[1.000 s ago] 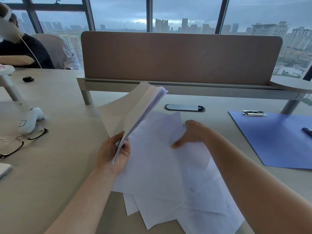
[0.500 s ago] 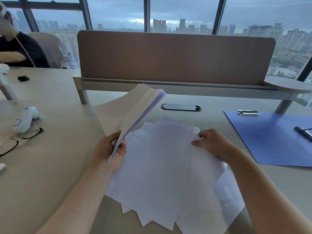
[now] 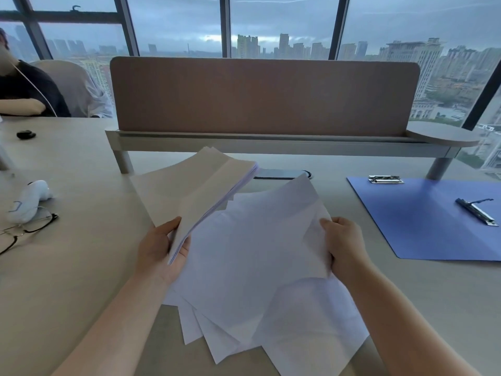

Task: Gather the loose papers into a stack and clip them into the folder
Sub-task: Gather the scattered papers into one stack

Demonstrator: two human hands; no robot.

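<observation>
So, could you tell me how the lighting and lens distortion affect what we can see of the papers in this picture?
Head view: dim, bluish overcast light from the windows, so the loose sheets look flat and their edges merge; the gathered stack in the left hand reads beige, shaded; wide-angle bending bows the desk divider and window frames; no glare on the blue folder.

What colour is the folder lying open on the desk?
Blue; the folder shows plainly in the head view.

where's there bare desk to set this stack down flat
Bare desk lies between the loose sheets and the blue folder, and left of the stack toward the glasses. The middle is crowded with fanned sheets; the right hand lifts one.
</observation>
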